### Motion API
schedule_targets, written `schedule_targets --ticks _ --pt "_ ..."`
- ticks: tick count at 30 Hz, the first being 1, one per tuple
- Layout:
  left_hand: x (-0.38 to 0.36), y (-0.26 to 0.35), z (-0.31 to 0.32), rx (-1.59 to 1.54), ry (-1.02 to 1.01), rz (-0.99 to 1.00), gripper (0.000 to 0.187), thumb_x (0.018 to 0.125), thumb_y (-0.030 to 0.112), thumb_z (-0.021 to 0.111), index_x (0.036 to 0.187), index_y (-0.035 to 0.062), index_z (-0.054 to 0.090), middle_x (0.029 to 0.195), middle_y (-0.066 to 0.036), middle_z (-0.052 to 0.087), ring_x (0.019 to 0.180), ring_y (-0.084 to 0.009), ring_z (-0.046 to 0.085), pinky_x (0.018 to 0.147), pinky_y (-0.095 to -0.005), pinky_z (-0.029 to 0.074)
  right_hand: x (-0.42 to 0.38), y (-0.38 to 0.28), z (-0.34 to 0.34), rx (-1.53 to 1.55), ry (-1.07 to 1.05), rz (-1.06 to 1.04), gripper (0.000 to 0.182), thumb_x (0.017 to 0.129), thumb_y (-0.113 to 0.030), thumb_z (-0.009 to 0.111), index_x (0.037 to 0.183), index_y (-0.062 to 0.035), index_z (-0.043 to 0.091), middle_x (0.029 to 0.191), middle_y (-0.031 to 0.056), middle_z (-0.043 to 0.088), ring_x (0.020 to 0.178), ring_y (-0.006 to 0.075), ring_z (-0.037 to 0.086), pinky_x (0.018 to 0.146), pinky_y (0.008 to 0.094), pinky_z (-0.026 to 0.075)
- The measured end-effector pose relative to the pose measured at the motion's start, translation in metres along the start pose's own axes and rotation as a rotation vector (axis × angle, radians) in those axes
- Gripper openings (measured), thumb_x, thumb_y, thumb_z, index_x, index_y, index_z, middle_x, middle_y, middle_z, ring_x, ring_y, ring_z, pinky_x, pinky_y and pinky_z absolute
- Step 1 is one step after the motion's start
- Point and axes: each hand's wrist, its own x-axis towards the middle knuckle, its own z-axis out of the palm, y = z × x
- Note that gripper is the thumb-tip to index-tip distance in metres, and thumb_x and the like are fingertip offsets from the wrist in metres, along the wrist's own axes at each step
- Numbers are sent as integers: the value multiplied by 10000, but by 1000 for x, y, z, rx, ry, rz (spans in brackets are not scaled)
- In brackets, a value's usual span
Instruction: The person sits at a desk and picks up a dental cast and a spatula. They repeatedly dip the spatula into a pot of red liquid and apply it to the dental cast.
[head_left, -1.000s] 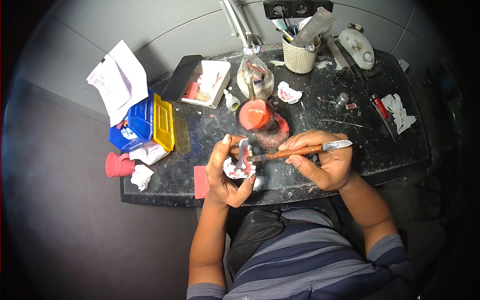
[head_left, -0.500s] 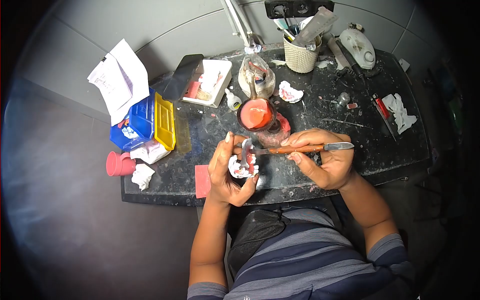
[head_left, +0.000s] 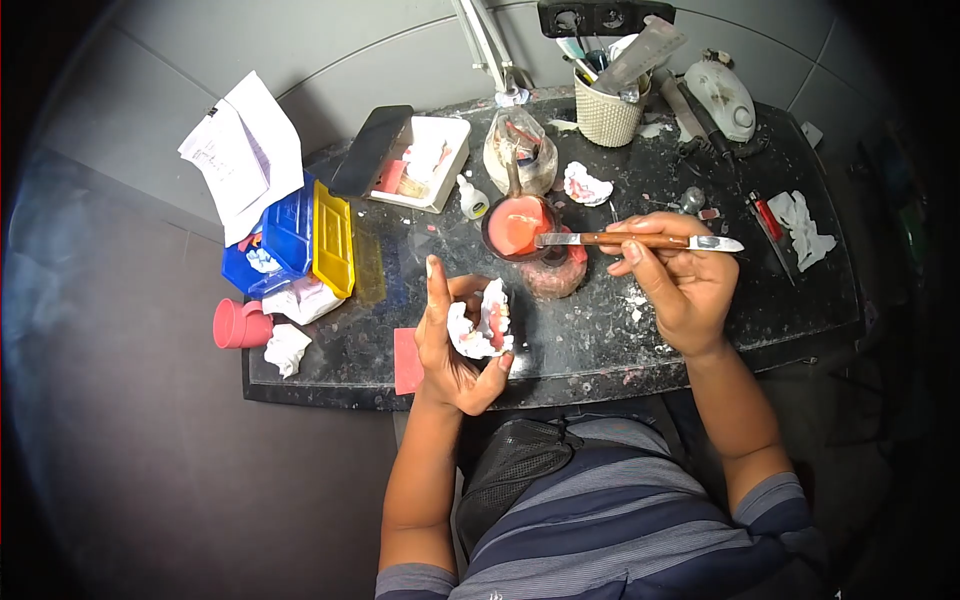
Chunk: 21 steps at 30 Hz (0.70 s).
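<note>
My left hand point(head_left: 454, 350) holds a white plaster dental model point(head_left: 466, 338) with pink wax along its inner side, gripped between thumb and fingers. In my right hand point(head_left: 685, 285) is a wax knife point(head_left: 640, 240) with a wooden handle and metal ends, held level in a pinch. Its left blade reaches over the edge of a small dark pan point(head_left: 487, 243), at the pink wax point(head_left: 517, 224) inside. Below the pan sits a round pink-stained base point(head_left: 555, 275). A pink wax sheet point(head_left: 407, 360) lies beside my left wrist.
Behind the pan stand a plastic-wrapped container point(head_left: 520, 150) and a small white bottle point(head_left: 472, 198). Another plaster piece point(head_left: 586, 186) lies to their right. At left are blue and yellow bins point(head_left: 330, 240), a pink mug point(head_left: 240, 324) and an open white box point(head_left: 450, 165). A red lighter point(head_left: 768, 218) lies at right.
My right hand has moved up and right, taking the wax knife from the dental model to the pan of wax. My left hand stays nearly in place, still holding the model.
</note>
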Motion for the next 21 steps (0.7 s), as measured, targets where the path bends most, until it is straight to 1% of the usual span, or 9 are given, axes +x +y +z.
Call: schedule_targets --ticks 2,6,8,9,10,12,16,19,21 --pt "2 2 -1 13 -8 2 1027 714 165 679 1527 -159 141 1072 -240 632 674 -178 598 625 -292 485 1 -4 1 18 -3 6 196 934 52 620 1118 106 579 1063 221 689 935 226 716 759 306 613" --pt "4 -1 -3 39 -36 46 1038 715 176 678 1528 -161 127 1028 -229 642 660 -177 607 613 -295 494 -10 -1 5 120 -130 14 199 904 43 658 1089 87 602 1020 219 714 901 220 721 755 313 595" --pt "4 1 -1 23 -31 21 1040 714 182 680 1527 -163 129 1006 -225 646 658 -179 611 611 -294 495 -8 1 3 -21 -298 -96 222 895 71 629 1111 79 576 1047 264 666 887 279 723 753 356 627" --pt "4 2 0 7 -24 -3 1042 714 188 682 1526 -164 132 985 -222 650 657 -181 615 609 -293 497 -6 -2 3 -101 -331 -126 209 872 58 670 1072 75 611 1003 244 689 877 266 727 762 352 615" --pt "4 2 0 6 -25 -4 1042 714 188 682 1526 -164 132 985 -222 650 657 -181 615 609 -293 497 -6 -5 5 -197 -325 -158 200 853 39 706 1038 65 635 966 222 709 869 251 731 776 348 605" --pt "4 2 0 18 -16 -1 1045 709 197 692 1523 -166 146 954 -223 652 666 -191 622 621 -300 500 -6 -6 12 -220 -262 -173 192 834 4 734 1012 43 674 951 169 740 857 235 740 774 321 581" --pt "0 0 0 50 -11 -8 1041 707 202 700 1520 -168 164 939 -229 651 677 -200 625 634 -313 503 -7 0 13 -208 -219 -236 191 834 3 733 1011 44 671 956 175 738 856 238 740 765 319 583" --pt "-1 0 -2 63 -25 -20 1039 701 204 706 1516 -168 181 939 -229 648 682 -203 622 640 -323 502 -6 -3 12 -185 -309 -205 191 830 7 734 1005 45 668 950 175 735 853 241 740 759 317 584" --pt "-3 -2 -6 37 -111 -31 1135 773 227 760 1559 -99 9 1063 -168 600 693 -116 538 671 -249 460 -6 -3 12 -243 -274 -226 211 820 36 729 1012 48 642 953 218 723 872 259 738 795 357 597"
